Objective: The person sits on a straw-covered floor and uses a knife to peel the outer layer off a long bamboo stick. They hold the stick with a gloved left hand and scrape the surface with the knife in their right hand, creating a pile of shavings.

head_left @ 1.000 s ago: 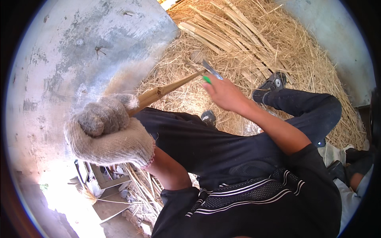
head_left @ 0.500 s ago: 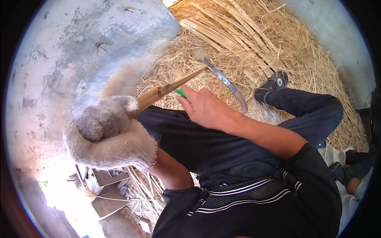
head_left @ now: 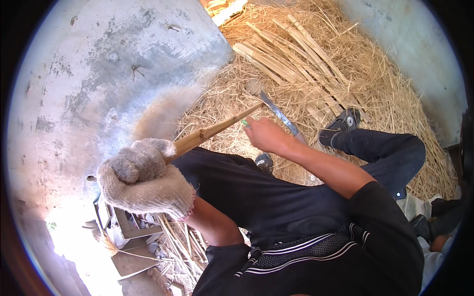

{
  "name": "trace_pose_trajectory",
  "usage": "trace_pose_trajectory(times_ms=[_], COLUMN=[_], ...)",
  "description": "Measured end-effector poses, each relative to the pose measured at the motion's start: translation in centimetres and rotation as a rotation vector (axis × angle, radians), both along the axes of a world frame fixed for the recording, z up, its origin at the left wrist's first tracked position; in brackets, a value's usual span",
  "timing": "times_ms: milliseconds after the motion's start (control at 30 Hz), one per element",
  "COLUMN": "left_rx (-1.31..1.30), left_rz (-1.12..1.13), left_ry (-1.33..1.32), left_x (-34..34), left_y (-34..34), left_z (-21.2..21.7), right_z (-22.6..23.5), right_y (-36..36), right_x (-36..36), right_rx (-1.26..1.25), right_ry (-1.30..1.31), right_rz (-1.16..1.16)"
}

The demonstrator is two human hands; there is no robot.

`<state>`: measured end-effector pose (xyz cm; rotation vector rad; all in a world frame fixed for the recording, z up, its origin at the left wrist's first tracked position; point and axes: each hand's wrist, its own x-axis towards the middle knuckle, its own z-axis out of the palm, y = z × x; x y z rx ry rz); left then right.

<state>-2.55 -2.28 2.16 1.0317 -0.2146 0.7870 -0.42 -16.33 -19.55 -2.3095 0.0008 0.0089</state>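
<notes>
My left hand [head_left: 143, 177], in a pale knitted work glove, is closed round the near end of a bamboo strip [head_left: 215, 129]. The strip points up and to the right, narrows toward its far end and has a node partway along. Bare, my right hand [head_left: 269, 135] is closed on a small green-handled tool [head_left: 245, 123] beside the strip's thin part. Most of that tool is hidden by the fingers, so its kind does not show. Just beyond the strip's tip, a curved blade [head_left: 279, 111] lies on the shavings, its handle partly behind my right hand and forearm.
Thin shavings [head_left: 222, 101] cover the floor ahead, with a bundle of split bamboo strips [head_left: 301, 54] on top. A pale wall [head_left: 108, 64] rises on the left. My shoe [head_left: 340, 127] rests at the right. Boxes [head_left: 133, 224] and sticks [head_left: 185, 241] lie at the lower left.
My right hand has slid along the bamboo strip toward its thin tip, away from my left hand. The left glove still grips the strip. The whole view has shifted slightly.
</notes>
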Motion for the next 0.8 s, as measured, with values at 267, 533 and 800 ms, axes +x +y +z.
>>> trace_pose_trajectory(times_ms=[267, 533, 800], left_rx=[-0.005, 0.059, 0.132], left_rz=[-0.059, -0.173, -0.701], left_ry=[-0.023, -0.055, -0.274], left_x=[0.8, 0.7, 1.9], left_y=[1.2, 3.4, 5.9], left_z=[-0.1, -0.5, -1.8], right_z=[-5.5, 5.5, 4.6], right_y=[-2.5, 2.6, 3.6], right_x=[1.3, -3.9, -4.1], right_rx=[-0.127, 0.127, -0.027], right_ry=[0.252, -0.074, -0.176], right_rz=[-0.039, 0.08, -0.034])
